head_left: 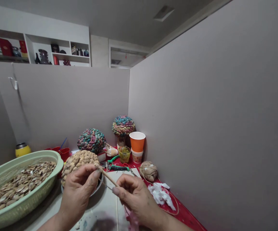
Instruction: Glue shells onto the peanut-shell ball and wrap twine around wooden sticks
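A thin wooden stick point(111, 180) slants between my hands above the table. Thumb and fingers of my left hand point(80, 184) pinch its far end, where twine seems to be wound on. My right hand point(139, 197) is closed on the near end, with a taut strand of twine point(105, 184) running beside the stick into its fingers. Just behind my left hand, a round form covered in tan nut shells point(81, 159) sits in a bowl, partly hidden. The twine ball point(148, 170) lies beyond my right hand.
At left stands a green basket point(59, 160) of shells. Behind are two multicoloured shell-covered forms point(91, 140), an orange paper cup point(137, 141) on stacked cups, and green-handled pliers point(119, 167). White crumpled tissue point(161, 195) lies right. Grey partitions point(201, 112) enclose the table.
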A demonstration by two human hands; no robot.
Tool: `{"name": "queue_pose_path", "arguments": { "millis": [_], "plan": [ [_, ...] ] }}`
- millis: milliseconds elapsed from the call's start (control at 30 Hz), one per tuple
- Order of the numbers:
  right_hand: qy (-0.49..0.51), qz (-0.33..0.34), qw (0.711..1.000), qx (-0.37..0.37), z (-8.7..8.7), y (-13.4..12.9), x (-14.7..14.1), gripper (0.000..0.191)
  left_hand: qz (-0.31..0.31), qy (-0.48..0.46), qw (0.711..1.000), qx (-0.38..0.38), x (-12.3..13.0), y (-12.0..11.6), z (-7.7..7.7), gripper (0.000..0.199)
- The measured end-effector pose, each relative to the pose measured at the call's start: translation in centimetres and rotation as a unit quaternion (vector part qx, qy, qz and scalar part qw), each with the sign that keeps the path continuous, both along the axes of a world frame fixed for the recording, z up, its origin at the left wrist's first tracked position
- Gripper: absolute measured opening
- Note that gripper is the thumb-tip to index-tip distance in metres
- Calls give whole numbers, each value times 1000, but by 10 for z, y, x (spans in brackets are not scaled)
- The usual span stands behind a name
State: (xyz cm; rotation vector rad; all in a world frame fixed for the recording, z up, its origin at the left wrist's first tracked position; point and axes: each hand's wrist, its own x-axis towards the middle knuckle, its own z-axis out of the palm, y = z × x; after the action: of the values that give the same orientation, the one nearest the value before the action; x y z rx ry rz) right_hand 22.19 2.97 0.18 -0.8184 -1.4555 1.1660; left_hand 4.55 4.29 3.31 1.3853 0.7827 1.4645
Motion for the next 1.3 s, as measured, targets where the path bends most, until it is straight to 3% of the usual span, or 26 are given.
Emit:
{"name": "queue_pose_path", "arguments": {
  "millis": [333,600,833,900,1100,1300],
  "plan": [
    [-17,57,998,-31,0,-5,3,45,15,20,997,69,-1,-1,-4,22],
    [-12,105,994,-39,-1,-8,3,50,3,0,999,50,1,-1,-4,22],
    [13,191,977,-88,-1,-4,5,54,5,9,999,50,3,-6,1,24],
    [24,172,982,-76,1,-5,4,46,14,3,999,38,3,-6,0,25],
    [18,0,1000,17,8,-7,-1,39,26,0,999,47,1,1,-7,21],
    [-5,9,1000,21,3,-6,1,37,14,1,998,67,-1,4,-8,19]
  ]
}}
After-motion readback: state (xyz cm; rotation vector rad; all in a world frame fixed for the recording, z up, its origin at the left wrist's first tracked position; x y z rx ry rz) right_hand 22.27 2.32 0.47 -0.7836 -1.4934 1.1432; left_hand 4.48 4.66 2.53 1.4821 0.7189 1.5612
